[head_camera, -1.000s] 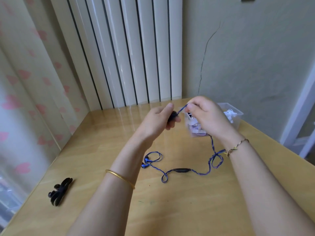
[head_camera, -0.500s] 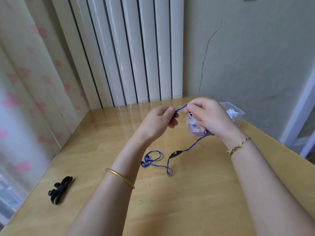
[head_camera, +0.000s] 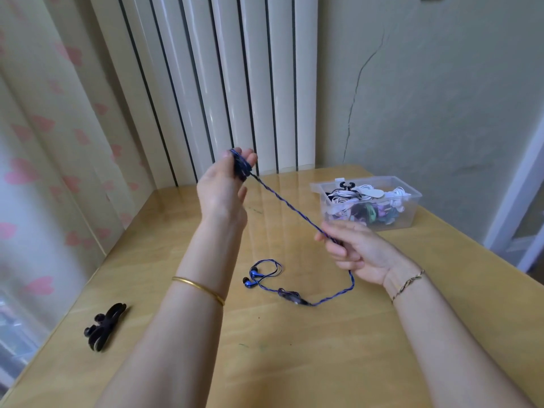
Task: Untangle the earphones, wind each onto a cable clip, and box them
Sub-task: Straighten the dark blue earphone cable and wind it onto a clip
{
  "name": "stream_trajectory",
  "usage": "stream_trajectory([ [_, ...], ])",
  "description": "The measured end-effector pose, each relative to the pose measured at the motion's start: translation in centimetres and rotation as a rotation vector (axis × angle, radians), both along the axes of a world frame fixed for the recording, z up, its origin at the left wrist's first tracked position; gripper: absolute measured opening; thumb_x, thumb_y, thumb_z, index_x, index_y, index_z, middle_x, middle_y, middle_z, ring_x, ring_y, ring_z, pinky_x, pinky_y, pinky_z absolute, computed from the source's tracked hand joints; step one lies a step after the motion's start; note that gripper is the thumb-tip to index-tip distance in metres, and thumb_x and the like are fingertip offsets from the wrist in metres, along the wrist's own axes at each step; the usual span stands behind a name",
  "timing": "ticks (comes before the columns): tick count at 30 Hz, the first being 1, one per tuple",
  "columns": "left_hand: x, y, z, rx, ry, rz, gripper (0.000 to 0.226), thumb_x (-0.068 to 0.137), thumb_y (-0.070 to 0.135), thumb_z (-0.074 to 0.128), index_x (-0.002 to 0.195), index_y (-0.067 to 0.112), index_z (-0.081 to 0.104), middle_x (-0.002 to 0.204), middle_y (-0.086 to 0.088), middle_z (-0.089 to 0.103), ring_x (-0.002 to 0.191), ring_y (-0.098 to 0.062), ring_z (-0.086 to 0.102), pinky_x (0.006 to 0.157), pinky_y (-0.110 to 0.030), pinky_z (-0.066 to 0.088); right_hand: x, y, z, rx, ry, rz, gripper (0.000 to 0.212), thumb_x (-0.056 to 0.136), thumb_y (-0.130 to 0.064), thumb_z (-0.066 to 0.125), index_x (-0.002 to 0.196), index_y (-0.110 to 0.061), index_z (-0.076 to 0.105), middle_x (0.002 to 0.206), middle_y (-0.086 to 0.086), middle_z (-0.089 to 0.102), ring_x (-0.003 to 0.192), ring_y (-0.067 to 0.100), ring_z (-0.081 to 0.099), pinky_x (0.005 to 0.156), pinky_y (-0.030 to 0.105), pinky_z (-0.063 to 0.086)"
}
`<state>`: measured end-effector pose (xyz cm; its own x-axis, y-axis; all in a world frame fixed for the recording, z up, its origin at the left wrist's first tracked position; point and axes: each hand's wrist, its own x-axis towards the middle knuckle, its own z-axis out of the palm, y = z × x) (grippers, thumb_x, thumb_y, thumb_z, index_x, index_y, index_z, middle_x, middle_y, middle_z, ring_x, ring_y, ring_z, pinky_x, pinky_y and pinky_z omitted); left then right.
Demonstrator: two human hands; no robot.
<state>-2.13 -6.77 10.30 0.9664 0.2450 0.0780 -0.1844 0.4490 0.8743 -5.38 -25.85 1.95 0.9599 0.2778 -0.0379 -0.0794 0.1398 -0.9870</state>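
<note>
left hand (head_camera: 223, 189) pinches cable clip (head_camera: 240, 166), few turns on | right hand (head_camera: 359, 251) curled round taut blue cable (head_camera: 288, 206) | earbuds (head_camera: 250, 278) lie loose on table (head_camera: 294, 363) | box (head_camera: 412, 213) holds several wound sets | judged: winding partway, boxing left, spare clips (head_camera: 104, 325) unused

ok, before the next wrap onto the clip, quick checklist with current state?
1. Left hand grips cable clip: ok.
2. Right hand pinches blue cable: ok.
3. Span between the hands straight, no knot: ok.
4. Slack on table from inline remote to earbuds untangled: cannot tell, loop by the buds.
5. Slack apart from spare clips: ok.
6. Room in open box: cannot tell.
</note>
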Motion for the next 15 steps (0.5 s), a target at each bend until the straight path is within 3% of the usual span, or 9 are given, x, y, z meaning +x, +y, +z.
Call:
stream_trajectory([
  [3, 0.5, -0.7, -1.9, 0.278, -0.048, 0.104, 0.025, 0.097, 0.019, 0.048, 0.078, 0.021, 0.065, 0.081, 0.005, 0.07, 0.079, -0.004, 0.066, 0.084, -0.026, 0.043, -1.0, 0.7, 1.4, -0.152, -0.128, 0.082, 0.018, 0.076, -0.031, 0.062, 0.068, -0.015, 0.067, 0.045, -0.005, 0.029, 0.039, 0.004, 0.019, 0.039, 0.018, 0.008],
  [5, 1.0, -0.5, -3.6, 0.63, -0.109, 0.108, 0.024, 0.096, 0.018, 0.049, 0.08, 0.015, 0.067, 0.082, 0.001, 0.068, 0.08, -0.012, 0.062, 0.08, -0.025, 0.043, -1.4, 0.9, 3.0, -0.226, -0.215, 0.077, 0.013, 0.076, -0.027, 0.07, 0.068, -0.016, 0.069, 0.046, -0.006, 0.028, 0.041, 0.005, 0.021, 0.041, 0.019, 0.008],
  [7, 1.2, -0.2, -4.9, 0.973, -0.136, 0.03, 0.022, 0.097, 0.019, 0.048, 0.086, 0.014, 0.067, 0.083, 0.002, 0.069, 0.083, -0.014, 0.062, 0.072, -0.022, 0.043, -1.5, 0.7, 4.5, -0.218, -0.291, -0.003, 0.009, 0.077, -0.02, 0.07, 0.072, -0.013, 0.068, 0.045, -0.008, 0.031, 0.041, 0.004, 0.023, 0.041, 0.019, 0.009],
  [9, 0.8, -0.3, -5.4, 1.182, -0.113, -0.125, 0.024, 0.099, 0.02, 0.044, 0.088, 0.015, 0.065, 0.076, 0.006, 0.067, 0.074, -0.01, 0.059, 0.061, -0.02, 0.04, -0.8, 0.6, 5.1, -0.136, -0.325, -0.163, 0.011, 0.086, -0.014, 0.062, 0.077, -0.008, 0.065, 0.043, -0.009, 0.034, 0.038, 0.003, 0.024, 0.039, 0.017, 0.01],
  [11, 0.0, -0.8, -4.9, 1.132, -0.068, -0.336, 0.032, 0.102, 0.019, 0.038, 0.088, 0.009, 0.064, 0.065, 0.005, 0.06, 0.061, -0.007, 0.052, 0.059, -0.017, 0.039, 0.3, 0.2, 4.8, -0.006, -0.3, -0.335, 0.016, 0.093, -0.011, 0.054, 0.08, -0.006, 0.063, 0.044, -0.009, 0.037, 0.035, 0.002, 0.022, 0.037, 0.017, 0.011],
  [13, -0.8, -1.1, -4.0, 0.763, -0.011, -0.584, 0.038, 0.104, 0.022, 0.033, 0.082, 0.009, 0.061, 0.057, 0.005, 0.051, 0.055, -0.008, 0.043, 0.067, -0.016, 0.042, 1.3, 0.0, 3.8, 0.054, -0.252, -0.455, 0.018, 0.095, -0.012, 0.053, 0.08, -0.009, 0.062, 0.05, -0.005, 0.036, 0.035, 0.002, 0.022, 0.035, 0.016, 0.012],
  [15, -1.2, -1.1, -3.1, 0.362, 0.024, -0.723, 0.037, 0.104, 0.025, 0.031, 0.083, 0.014, 0.06, 0.058, 0.007, 0.049, 0.059, -0.008, 0.042, 0.085, -0.026, 0.041, 1.8, 0.4, 2.3, -0.059, -0.212, -0.491, 0.02, 0.095, -0.015, 0.054, 0.078, -0.013, 0.064, 0.056, -0.001, 0.035, 0.036, 0.002, 0.025, 0.034, 0.015, 0.015],
])
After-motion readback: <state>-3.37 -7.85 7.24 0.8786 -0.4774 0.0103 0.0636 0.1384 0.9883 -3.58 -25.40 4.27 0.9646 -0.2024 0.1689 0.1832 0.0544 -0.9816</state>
